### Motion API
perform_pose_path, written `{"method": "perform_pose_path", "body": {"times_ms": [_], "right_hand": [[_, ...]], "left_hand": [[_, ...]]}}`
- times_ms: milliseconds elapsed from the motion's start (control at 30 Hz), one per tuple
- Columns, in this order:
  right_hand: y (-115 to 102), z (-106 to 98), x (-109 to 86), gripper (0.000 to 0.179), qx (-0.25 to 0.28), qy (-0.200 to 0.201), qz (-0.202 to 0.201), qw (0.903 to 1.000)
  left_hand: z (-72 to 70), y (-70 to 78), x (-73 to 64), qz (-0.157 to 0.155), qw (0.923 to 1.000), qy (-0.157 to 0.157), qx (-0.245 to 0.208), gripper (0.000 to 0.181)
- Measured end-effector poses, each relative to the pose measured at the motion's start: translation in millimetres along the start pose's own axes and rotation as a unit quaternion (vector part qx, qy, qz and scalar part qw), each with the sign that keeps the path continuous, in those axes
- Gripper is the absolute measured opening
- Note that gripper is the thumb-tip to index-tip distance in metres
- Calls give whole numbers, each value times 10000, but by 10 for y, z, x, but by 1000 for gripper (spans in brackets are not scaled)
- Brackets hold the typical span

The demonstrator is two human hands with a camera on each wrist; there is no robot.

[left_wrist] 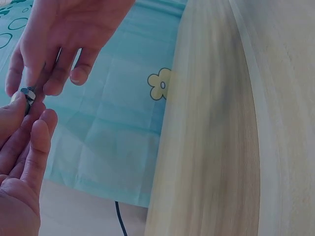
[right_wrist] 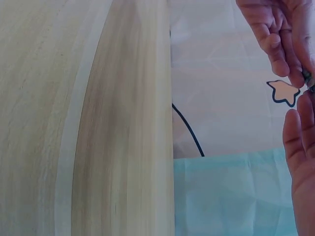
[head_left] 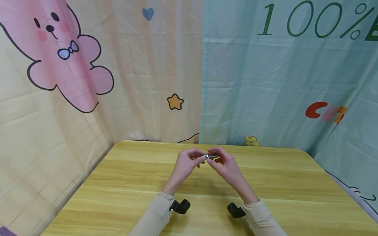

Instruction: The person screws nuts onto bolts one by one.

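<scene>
Both hands meet over the far half of the table, around a small silvery metal bolt (head_left: 213, 156) with a hex nut (left_wrist: 28, 93) on it. My left hand (head_left: 185, 163) pinches one end between thumb and fingertips. From the other side, the thumb and fingers of my right hand (head_left: 226, 166) pinch the opposite end of the shank. The nut shows between the two sets of fingertips, while much of the bolt is hidden by them. In the right wrist view only a sliver of the metal appears at the right edge.
A wood-grain table (head_left: 133, 186) lies under the hands. Printed curtains (head_left: 251, 82) stand along its back and sides. A black wrist camera mount (head_left: 180, 207) is worn at the left cuff, another black mount (head_left: 236, 210) at the right. A purple item (head_left: 6, 231) shows at the lower left corner.
</scene>
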State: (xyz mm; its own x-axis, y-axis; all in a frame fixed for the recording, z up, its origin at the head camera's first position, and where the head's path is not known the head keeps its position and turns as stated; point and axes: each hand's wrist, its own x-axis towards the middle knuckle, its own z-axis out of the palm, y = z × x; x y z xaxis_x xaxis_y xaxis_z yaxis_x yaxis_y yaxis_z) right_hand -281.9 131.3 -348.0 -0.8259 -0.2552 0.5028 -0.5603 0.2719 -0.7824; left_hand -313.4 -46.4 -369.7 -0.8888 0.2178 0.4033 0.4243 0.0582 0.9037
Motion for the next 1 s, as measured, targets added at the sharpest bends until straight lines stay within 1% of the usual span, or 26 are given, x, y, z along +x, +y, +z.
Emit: {"method": "perform_pose_path", "body": {"times_ms": [100,167,200,233,500,667,833,933,1000], "right_hand": [[9,7,4,21,87,-37,-203,9997],[19,12,2,18,90,-40,-223,9997],[22,13,-1,17,84,-37,-216,9997],[26,15,-3,16,71,-36,-209,9998],[25,7,-16,14,-145,-23,-39,9999],[31,-6,-13,12,-341,-34,24,9994],[-3,0,-11,12,-581,57,243,9980],[-30,5,-13,16,-523,100,400,9978],[-38,7,-13,19,-403,105,391,9984]], "left_hand": [[2,-2,0,-18,10000,-33,-74,11],[4,-2,-3,-22,9999,-75,-88,11],[5,-46,7,-13,9999,-87,-101,11],[7,-42,2,-16,9999,-99,-108,10],[11,-38,-23,-53,9999,-96,-134,13],[6,-44,-12,-69,9997,-143,-170,11],[3,-31,5,-68,9998,-180,-53,9],[4,-21,7,-45,9999,-147,-23,9],[5,-15,6,-45,9999,-98,-48,10]]}}
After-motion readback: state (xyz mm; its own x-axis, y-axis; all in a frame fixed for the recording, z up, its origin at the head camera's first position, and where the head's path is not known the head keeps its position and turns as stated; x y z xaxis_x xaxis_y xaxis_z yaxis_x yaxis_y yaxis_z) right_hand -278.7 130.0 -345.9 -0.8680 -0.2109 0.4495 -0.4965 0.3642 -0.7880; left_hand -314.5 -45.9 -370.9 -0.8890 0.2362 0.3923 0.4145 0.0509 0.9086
